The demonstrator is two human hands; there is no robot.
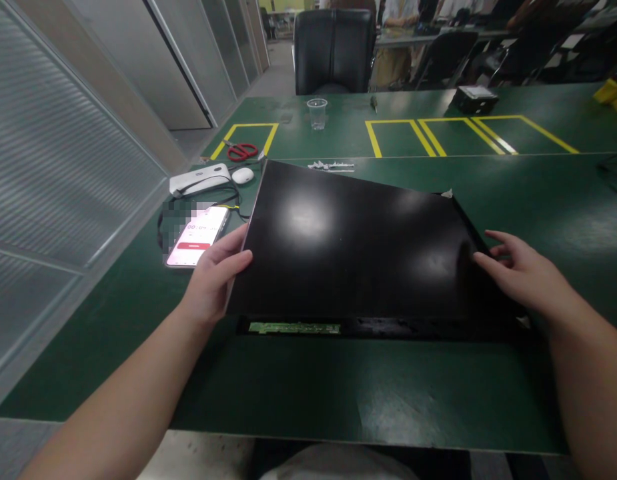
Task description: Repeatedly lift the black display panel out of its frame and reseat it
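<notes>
A black display panel (348,247) with a glossy face is tilted, its left side raised above a black frame (388,328). A narrow green circuit board (294,328) shows along the near edge of that frame. My left hand (215,277) grips the panel's left edge, thumb on the face and fingers behind. At the right edge is my right hand (521,270), fingers apart and thumb tip over the panel's border. Whether that thumb touches the panel I cannot tell.
Left on the green table (438,393) are a lit phone (198,237), a white device with a cable (201,179), a white mouse (243,175) and red scissors (242,152). Farther back stand a clear plastic cup (317,115), a black box (475,100) and a black chair (334,50).
</notes>
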